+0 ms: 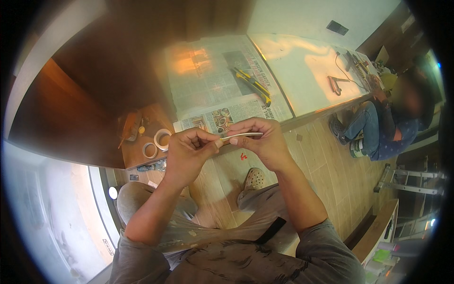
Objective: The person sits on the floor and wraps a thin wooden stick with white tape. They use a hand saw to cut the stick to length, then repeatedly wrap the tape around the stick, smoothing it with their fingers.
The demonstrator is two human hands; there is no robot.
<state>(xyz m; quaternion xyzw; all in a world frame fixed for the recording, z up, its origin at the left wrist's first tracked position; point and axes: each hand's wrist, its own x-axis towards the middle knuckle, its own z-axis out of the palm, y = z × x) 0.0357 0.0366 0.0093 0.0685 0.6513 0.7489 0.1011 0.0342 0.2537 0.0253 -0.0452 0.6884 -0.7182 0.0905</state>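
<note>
A thin, pale, slightly bowed strip or cable (244, 134) spans the gap between my two hands. One end is pinched by the thumb and fingers of my left hand (186, 152). Along the other end, my right hand (266, 143) grips it between thumb and fingertips. Both hands are raised over the near edge of a bench covered with newspaper sheets (207, 90). A yellow-and-black utility knife (252, 85) lies on the paper beyond them. Left of my left hand, a larger tape roll (160, 148) and a smaller tape roll (144, 152) rest on a brown wooden surface (136, 160).
At right, a co-worker (393, 138) sits low on a bucket (357, 147), one hand near tools on the white bench top (301, 74). A red-orange tool (333, 86) lies there. A metal ladder (408, 174) stands behind. Dark wood panelling (85, 85) rises at left.
</note>
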